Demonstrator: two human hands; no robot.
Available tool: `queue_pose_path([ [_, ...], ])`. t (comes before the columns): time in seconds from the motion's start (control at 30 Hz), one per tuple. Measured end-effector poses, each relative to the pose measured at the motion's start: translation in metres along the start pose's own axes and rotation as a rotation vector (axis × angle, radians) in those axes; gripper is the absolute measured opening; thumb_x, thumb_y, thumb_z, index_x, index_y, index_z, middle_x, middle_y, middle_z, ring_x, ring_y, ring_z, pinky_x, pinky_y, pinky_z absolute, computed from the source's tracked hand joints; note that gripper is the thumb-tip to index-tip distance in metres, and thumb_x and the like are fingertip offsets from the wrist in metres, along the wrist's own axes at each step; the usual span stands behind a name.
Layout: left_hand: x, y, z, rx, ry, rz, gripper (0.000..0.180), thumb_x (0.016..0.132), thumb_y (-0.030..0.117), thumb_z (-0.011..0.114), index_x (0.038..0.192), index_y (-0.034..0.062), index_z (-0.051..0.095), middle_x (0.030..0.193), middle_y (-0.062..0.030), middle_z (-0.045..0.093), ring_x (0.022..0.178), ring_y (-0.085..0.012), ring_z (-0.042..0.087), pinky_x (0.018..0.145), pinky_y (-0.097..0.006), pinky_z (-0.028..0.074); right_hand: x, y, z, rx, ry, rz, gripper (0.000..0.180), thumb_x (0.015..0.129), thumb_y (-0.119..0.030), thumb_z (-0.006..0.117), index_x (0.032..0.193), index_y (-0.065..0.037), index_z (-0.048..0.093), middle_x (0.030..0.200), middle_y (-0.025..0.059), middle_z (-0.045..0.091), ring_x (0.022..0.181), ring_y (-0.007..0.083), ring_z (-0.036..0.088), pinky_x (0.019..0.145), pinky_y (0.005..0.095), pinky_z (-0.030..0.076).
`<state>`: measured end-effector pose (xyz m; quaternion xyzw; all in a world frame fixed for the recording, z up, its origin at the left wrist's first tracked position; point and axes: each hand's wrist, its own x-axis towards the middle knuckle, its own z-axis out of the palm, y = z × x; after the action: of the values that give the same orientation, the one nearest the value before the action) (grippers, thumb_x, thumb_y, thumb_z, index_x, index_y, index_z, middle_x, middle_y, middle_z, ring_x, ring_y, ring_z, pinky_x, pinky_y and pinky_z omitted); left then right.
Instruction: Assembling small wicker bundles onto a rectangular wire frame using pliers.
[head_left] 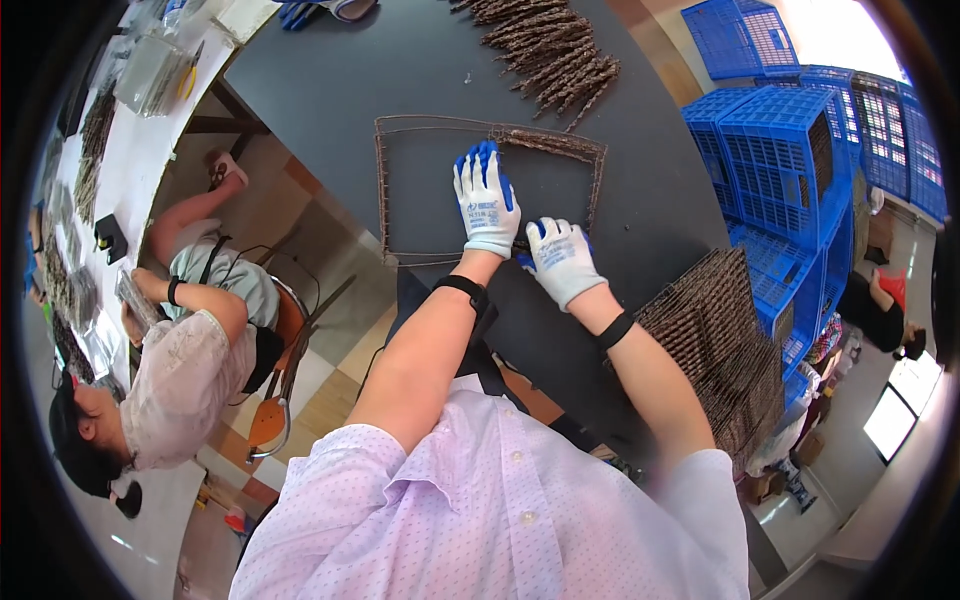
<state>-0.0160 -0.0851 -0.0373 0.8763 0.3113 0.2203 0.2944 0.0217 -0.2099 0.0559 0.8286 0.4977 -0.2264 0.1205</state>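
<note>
A rectangular frame of thin brown wire (381,190) lies flat on the dark table. Along the right part of its far side runs a brown twisted, twig-like strand (548,141). My left hand (486,205), in a white and blue work glove, reaches across the frame with its fingers stretched out, open, the tips near the strand's left end. My right hand (563,262), gloved alike, rests at the frame's near right side. Its fingers are curled down, and whatever is beneath them is hidden.
A pile of twisted brown strands (545,50) lies at the table's far side. Finished-looking brown lattice panels (715,340) are stacked at the right. Blue plastic crates (775,150) stand beyond them. To the left, a person (190,370) sits at a white table (150,170).
</note>
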Motion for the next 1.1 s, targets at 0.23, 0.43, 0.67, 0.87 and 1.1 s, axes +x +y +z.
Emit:
queue_pose_path([
  [0.23,-0.002,-0.009,0.004,-0.153,0.074,0.027,0.060,0.083,0.005,0.061,0.140,-0.0009,0.045,0.142,-0.0230,0.048,0.132,-0.0411,0.043,0.114,-0.052,0.030,0.002,-0.007,0.003,0.036,-0.015,0.054,0.036,0.088,-0.027,0.063,0.118,-0.008,0.057,0.112,0.0130,0.061,0.102,0.0278,0.062,0.085,0.0397,0.049],
  [0.43,0.011,0.003,-0.012,-0.445,0.138,0.021,0.063,0.084,-0.002,0.065,0.143,-0.0003,0.042,0.136,-0.0199,0.055,0.109,-0.0312,0.063,0.090,-0.037,0.053,0.011,0.011,-0.017,0.191,-0.176,0.012,0.046,0.087,-0.034,0.069,0.123,-0.007,0.058,0.118,0.0134,0.063,0.111,0.0287,0.061,0.093,0.0401,0.049],
  [0.67,0.020,0.015,-0.042,-1.068,-0.195,-0.453,0.072,0.086,-0.009,0.055,0.151,0.0113,0.033,0.115,-0.0105,0.067,0.071,-0.0074,0.058,0.060,-0.022,0.051,0.022,0.037,-0.026,0.602,-0.387,-0.011,0.063,0.083,-0.045,0.072,0.127,-0.003,0.057,0.126,0.0176,0.062,0.115,0.0341,0.060,0.099,0.0415,0.047],
  [0.87,0.024,0.019,-0.050,-1.122,-0.224,-0.456,0.071,0.089,-0.008,0.054,0.153,0.0132,0.030,0.106,-0.0105,0.069,0.067,-0.0076,0.058,0.056,-0.022,0.049,0.044,0.046,-0.035,0.729,-0.640,-0.045,0.089,0.082,-0.067,0.062,0.144,-0.006,0.048,0.145,0.0169,0.051,0.134,0.0327,0.047,0.111,0.0401,0.037],
  [1.1,0.032,0.015,-0.053,-1.106,-0.231,-0.429,0.072,0.091,-0.007,0.053,0.154,0.0153,0.027,0.105,-0.0101,0.068,0.066,-0.0073,0.057,0.055,-0.022,0.049,0.048,0.019,-0.025,0.551,-0.703,0.000,0.068,0.084,-0.048,0.065,0.138,-0.009,0.056,0.138,0.0132,0.058,0.123,0.0326,0.057,0.103,0.0422,0.046],
])
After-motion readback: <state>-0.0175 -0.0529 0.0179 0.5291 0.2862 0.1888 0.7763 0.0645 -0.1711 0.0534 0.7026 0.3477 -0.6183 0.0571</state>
